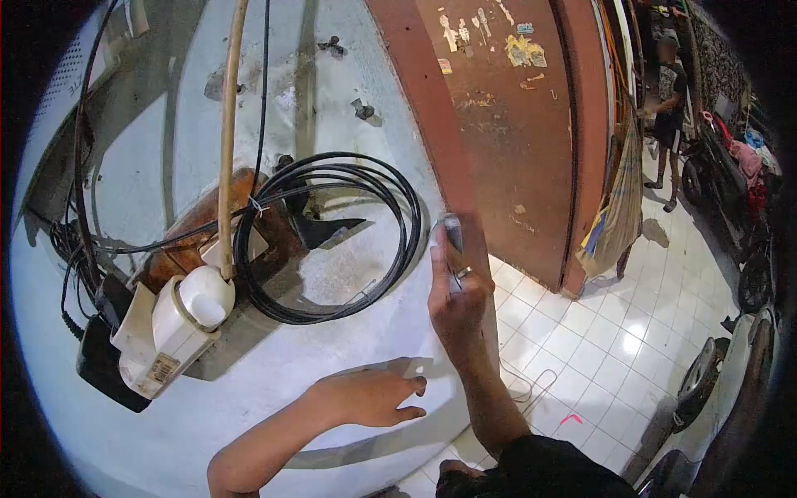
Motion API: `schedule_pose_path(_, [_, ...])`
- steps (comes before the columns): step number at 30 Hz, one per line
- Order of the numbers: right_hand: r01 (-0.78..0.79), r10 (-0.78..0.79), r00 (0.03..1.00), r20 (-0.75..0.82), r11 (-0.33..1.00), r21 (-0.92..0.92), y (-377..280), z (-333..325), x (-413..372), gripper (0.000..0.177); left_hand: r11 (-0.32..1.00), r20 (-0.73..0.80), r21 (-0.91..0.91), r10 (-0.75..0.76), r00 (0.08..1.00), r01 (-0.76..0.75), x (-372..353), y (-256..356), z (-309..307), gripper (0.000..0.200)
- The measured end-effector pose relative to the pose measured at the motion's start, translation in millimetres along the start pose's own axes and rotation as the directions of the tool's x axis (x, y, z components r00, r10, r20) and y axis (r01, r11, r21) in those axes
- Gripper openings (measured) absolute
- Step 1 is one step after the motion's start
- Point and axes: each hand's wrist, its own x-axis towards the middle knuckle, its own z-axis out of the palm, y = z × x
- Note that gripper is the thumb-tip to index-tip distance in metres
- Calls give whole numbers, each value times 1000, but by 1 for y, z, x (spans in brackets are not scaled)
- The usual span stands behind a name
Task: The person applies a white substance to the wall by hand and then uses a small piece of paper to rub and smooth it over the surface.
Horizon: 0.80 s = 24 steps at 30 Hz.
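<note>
My right hand, with a ring on one finger, is wrapped round a small greyish object against the edge of the reddish-brown door frame. What the object is, I cannot make out. Lower down, my left hand is held out in front of the pale wall, its thumb and fingers apart and nothing between them. A coil of black cable hangs on the wall, up and to the left of both hands.
At the left, a white device with a rounded head sits beside a black box and tangled wires. A brown door stands beyond the frame. On the tiled floor, a person stands far right, near parked motorcycles.
</note>
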Motion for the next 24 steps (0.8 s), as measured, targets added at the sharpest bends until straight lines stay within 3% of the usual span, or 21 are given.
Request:
schedule_pose_path(2, [12,-11,1000,-13,999,44,-8,-1,4,31,999,-46,25,42,998,-41,1,-5,6,45])
schedule_pose_path(4, [-123,129,975,182,991,-44,-5,-10,-37,32,994,-110,29,106,988,-104,6,-14,17,44])
schedule_pose_path(7, [-35,27,995,93,995,89,-3,-4,-60,36,984,-188,42,180,966,-175,12,-24,23,44])
schedule_pose_path(10, [-67,66,992,110,998,1,-2,-6,-40,35,991,-153,47,133,979,-127,4,-13,15,45])
schedule_pose_path(11, [-176,205,952,227,974,-142,-6,-11,-27,33,994,-132,36,107,985,-103,0,-6,9,45])
schedule_pose_path(14, [-132,132,982,137,991,-7,-1,-6,-8,35,997,-103,36,71,992,-67,4,-8,12,46])
schedule_pose_path(15, [-180,180,970,165,983,-13,-3,-6,-13,38,997,-100,39,64,993,-60,6,-10,15,47])
schedule_pose_path(18, [-63,63,987,145,998,-8,-4,-6,-41,40,994,-117,70,90,989,-82,5,-12,17,47])
schedule_pose_path(19, [-80,88,979,184,995,-54,-10,-9,-52,42,994,-120,64,101,988,-93,4,-11,15,47])
schedule_pose_path(22, [-6,5,995,96,1000,9,2,-5,-49,41,990,-136,67,134,982,-126,1,-9,12,49])
schedule_pose_path(23, [-88,98,980,175,994,-64,-9,-10,-29,40,987,-140,85,146,979,-135,2,-11,12,49])
schedule_pose_path(24, [-42,45,990,131,999,-30,-4,-7,-18,40,984,-140,105,160,977,-147,3,-12,13,49])
